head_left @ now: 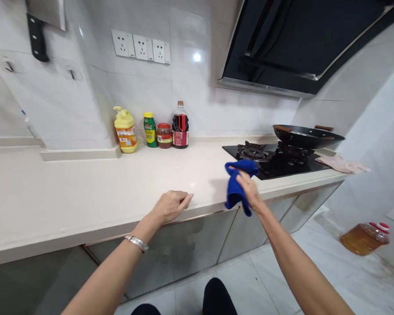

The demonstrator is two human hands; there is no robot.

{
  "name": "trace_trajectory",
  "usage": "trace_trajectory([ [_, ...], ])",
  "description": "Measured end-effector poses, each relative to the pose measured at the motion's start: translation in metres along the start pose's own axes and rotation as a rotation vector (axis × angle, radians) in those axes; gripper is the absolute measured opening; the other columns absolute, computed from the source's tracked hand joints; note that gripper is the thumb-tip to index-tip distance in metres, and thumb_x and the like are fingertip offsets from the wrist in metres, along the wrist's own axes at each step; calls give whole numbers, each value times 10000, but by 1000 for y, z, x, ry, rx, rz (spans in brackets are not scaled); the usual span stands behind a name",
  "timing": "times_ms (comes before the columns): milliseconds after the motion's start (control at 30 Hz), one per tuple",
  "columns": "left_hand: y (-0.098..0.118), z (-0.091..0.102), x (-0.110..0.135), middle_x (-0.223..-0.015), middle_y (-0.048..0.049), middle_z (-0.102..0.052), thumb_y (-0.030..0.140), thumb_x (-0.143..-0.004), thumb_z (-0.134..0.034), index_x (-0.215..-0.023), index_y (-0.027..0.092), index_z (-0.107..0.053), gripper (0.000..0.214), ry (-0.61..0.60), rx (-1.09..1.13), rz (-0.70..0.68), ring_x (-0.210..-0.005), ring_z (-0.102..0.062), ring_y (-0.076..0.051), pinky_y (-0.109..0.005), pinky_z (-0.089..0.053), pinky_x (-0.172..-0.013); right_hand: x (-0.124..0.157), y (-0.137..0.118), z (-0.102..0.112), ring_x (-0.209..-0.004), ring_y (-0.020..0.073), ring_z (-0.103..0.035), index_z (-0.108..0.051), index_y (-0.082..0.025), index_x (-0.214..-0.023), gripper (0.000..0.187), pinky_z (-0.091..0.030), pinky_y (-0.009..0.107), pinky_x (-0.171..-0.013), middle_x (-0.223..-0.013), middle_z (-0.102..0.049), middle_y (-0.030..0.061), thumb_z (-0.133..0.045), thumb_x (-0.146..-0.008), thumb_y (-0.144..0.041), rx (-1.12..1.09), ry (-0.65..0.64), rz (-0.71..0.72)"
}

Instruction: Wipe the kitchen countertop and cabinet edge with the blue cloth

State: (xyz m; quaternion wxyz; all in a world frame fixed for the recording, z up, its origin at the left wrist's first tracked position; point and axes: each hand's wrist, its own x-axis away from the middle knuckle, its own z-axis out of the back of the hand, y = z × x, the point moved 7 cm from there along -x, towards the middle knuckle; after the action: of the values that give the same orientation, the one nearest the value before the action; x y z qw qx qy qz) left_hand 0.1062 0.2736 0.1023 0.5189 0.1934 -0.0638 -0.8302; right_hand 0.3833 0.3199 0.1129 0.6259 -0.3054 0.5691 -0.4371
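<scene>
A blue cloth [235, 189] is gripped in my right hand [248, 189], bunched at the top with its lower folds hanging over the counter's front edge. That hand is just left of the black gas stove [269, 168]. My left hand [172, 205], with a silver bracelet at the wrist, rests on the white countertop [95, 192] near its front edge. Its fingers are curled in together, the thumb lies alongside, and nothing shows in them.
Along the wall stand a yellow pump bottle [126, 131], a green bottle [150, 130], a red-lidded jar [164, 136] and a dark sauce bottle [180, 127]. A wok [308, 138] sits on the far burner, beside a pink cloth [343, 164]. An oil jug [364, 238] stands on the floor.
</scene>
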Motion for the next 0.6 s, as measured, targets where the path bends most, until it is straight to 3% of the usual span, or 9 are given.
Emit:
trace_trajectory([
  [67, -27, 22, 19, -700, -18, -676, 557, -998, -240, -665, 208, -583, 593, 13, 60, 67, -660, -593, -162, -289, -392, -695, -8, 26, -21, -1443, 279, -397, -681, -225, -1291, 493, -151, 474, -1278, -1478, -567, 62, -489, -946, -521, 427, -188, -53],
  [133, -66, 51, 46, -665, -9, -663, 617, -972, -260, -667, 211, -602, 613, 51, 81, 212, -644, -586, -173, -286, -387, -684, -11, 47, -33, -1479, 237, -353, -597, -229, -1401, 539, -140, 440, -1280, -1548, -491, 39, -299, -1021, -470, 792, -331, -73],
  [233, -128, 93, 98, -618, 4, -634, 614, -963, -271, -705, 217, -639, 599, 87, -56, 469, -655, -583, -198, -280, -368, -686, -16, 58, -36, -1512, 222, -301, -475, -187, -1501, 583, -193, 401, -1264, -1621, -376, 71, -236, -1039, -451, 987, -367, -54],
  [333, -171, 115, 142, -690, 14, -669, 571, -959, -328, -769, 218, -673, 528, 85, -121, 653, -751, -603, -208, -260, -373, -752, -25, 63, -39, -1550, 301, -190, -358, -174, -1568, 676, -167, 480, -1257, -1670, -252, 115, -279, -1018, -558, 1105, -383, -116],
  [433, -190, 117, 162, -729, 13, -682, 574, -960, -281, -830, 219, -687, 555, 109, -91, 775, -783, -601, -200, -248, -381, -771, -33, 66, -51, -1552, 380, -120, -289, -170, -1598, 763, -134, 562, -1239, -1684, -175, 157, -265, -996, -639, 1192, -427, -210],
  [600, -188, 102, 152, -944, -76, -718, 616, -946, -290, -1086, 213, -693, 587, 8, -222, 742, -916, -619, -285, -290, -360, -721, -43, 62, -88, -1535, 441, -118, -211, -105, -1612, 851, -124, 629, -1208, -1671, -148, 232, -229, -982, -676, 1266, -445, -268],
])
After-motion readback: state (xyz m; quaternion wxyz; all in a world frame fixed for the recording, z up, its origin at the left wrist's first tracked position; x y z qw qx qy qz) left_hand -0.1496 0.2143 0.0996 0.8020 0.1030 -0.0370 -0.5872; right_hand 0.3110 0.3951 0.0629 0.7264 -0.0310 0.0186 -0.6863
